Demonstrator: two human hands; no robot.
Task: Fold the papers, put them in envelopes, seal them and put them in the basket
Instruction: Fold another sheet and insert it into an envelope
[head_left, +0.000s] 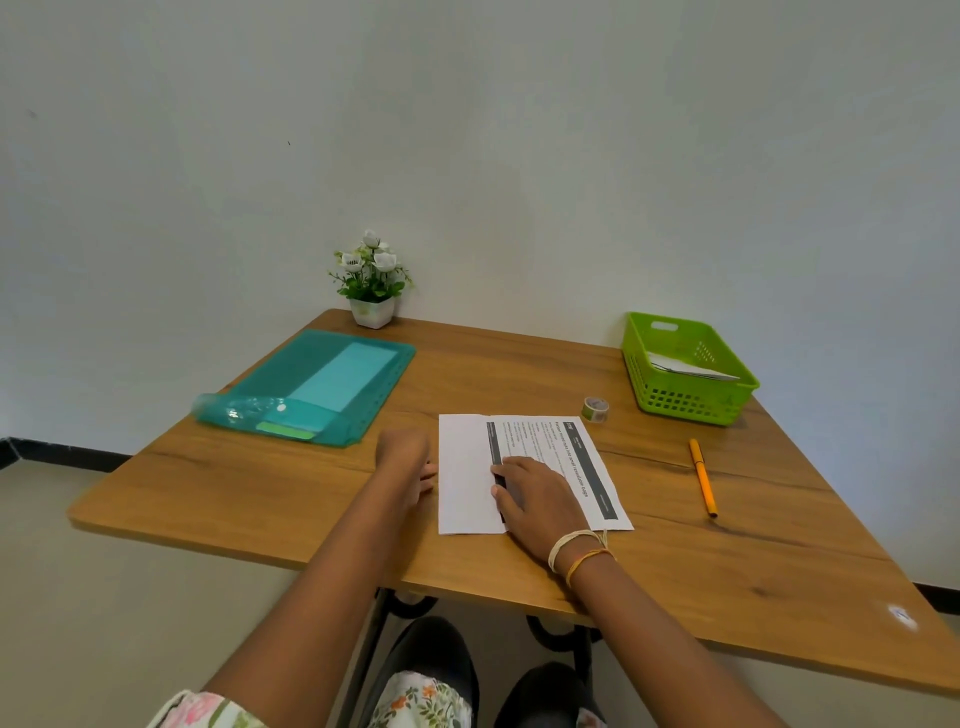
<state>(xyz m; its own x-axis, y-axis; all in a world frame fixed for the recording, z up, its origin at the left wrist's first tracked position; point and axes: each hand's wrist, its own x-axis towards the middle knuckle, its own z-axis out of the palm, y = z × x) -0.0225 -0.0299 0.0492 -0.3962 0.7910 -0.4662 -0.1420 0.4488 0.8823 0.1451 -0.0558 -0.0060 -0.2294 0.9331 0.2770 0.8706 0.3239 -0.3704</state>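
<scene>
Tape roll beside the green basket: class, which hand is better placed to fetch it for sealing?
Probably the right hand: it rests on the paper, on the same side as the tape roll. The left hand lies beyond the paper's opposite edge.

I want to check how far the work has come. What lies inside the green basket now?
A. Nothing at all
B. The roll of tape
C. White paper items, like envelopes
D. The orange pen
C: white flat paper items, probably envelopes, lean inside the green basket, while the roll of tape and the orange pen lie outside it on the table.
</scene>
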